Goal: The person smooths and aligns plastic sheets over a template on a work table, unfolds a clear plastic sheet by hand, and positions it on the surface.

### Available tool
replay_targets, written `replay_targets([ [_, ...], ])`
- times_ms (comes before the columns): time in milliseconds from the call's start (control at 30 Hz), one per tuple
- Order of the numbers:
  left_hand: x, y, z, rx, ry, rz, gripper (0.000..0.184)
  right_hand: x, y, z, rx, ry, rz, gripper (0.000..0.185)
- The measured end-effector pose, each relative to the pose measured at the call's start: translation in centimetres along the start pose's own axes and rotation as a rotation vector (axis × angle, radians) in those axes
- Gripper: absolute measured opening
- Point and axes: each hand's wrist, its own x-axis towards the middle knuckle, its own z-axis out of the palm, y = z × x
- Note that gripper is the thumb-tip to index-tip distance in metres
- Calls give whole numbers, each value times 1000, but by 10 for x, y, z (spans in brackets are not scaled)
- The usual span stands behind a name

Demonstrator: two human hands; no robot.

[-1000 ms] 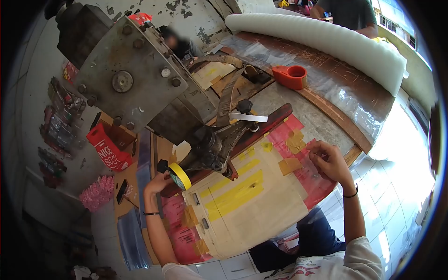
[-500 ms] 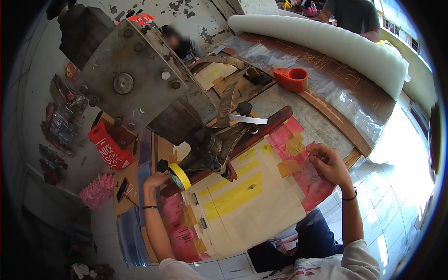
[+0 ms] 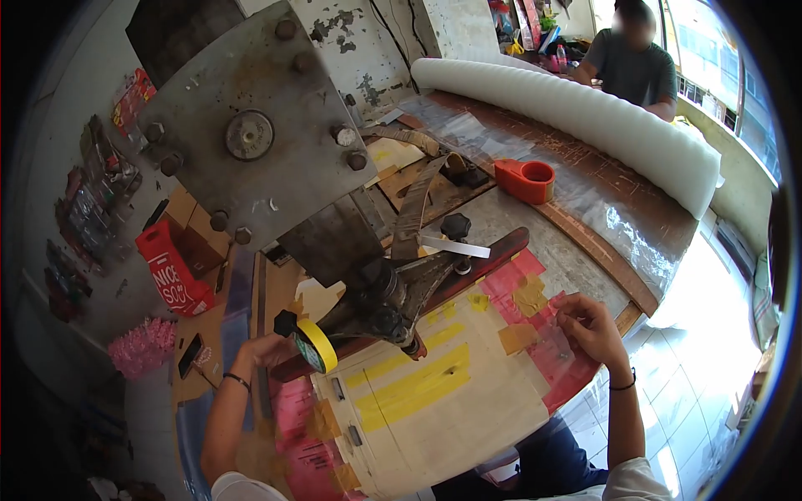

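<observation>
My left hand (image 3: pixel 269 349) is at the left end of the dark red bar (image 3: pixel 501 250), beside a black knob (image 3: pixel 286 323) and a yellow tape roll (image 3: pixel 317 346). Its fingertips are hidden there. My right hand (image 3: pixel 591 330) is over the right end of the pink plastic sheet (image 3: pixel 576 376), thumb and fingers closed together; what they pinch, if anything, I cannot make out. Between my hands lies a cream board (image 3: pixel 468 409) with yellow tape strips (image 3: pixel 418 397). Brown tape pieces (image 3: pixel 520 338) stick to its edge. The metal arm of a press (image 3: pixel 380 313) hangs over the board.
The heavy press head (image 3: pixel 251 192) stands at upper left. A red tape dispenser (image 3: pixel 510 179) sits behind the bar. Farther back lies a long white foam roll (image 3: pixel 576 113), with another person (image 3: pixel 635 71) beyond it. A phone (image 3: pixel 190 355) rests on the left side.
The view has shifted, so the press sits lower in the picture. My left hand has moved left and down in view, its fingers now hidden. My right hand remains at the pink sheet.
</observation>
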Motion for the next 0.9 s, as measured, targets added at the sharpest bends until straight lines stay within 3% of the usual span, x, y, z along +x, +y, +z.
replay_targets([
  [67, -26, 27, 24, 46, 27, -100, 48, 0, -4, 1, 6, 18, 24, 19],
  [167, 15, -9, -16, 7, -135, -13, 43, 3, 0, 3, -5, 48, -11, 18],
  [233, 12, -11, 2, 35, 76, 25, 39, 3, 5, 6, -31, 49, -13, 18],
  [267, 28, -23, -16, -29, -33, 39, 36, 3, 4, 6, -14, 51, 25, 18],
  [333, 37, -29, -26, 18, 18, 41, 38, 3, 2, 7, 12, 40, 95, 19],
  [367, 47, -34, -43, 46, -121, -12, 53, 5, 16, 6, 5, 48, 21, 21],
  [433, 7, -3, -13, 223, -141, -11, 53, 4, 19, 8, 23, 50, -2, 22],
  [500, -42, 28, 8, 342, -90, -172, 67, 6, 20, 6, -3, 42, 15, 24],
  [567, -39, -3, -30, 396, 104, -104, 66, 6, 27, 7, 0, 54, -59, 23],
  [667, -63, -12, -27, 890, 252, 37, 62, 9, 28, 12, 38, 36, -83, 22],
  [767, -78, -38, -21, 904, 289, 268, 57, 8, 32, 5, 34, 6, -72, 22],
  [900, -98, -62, -14, 664, 254, 292, 41, 8, 33, 5, 54, -25, -109, 22],
])
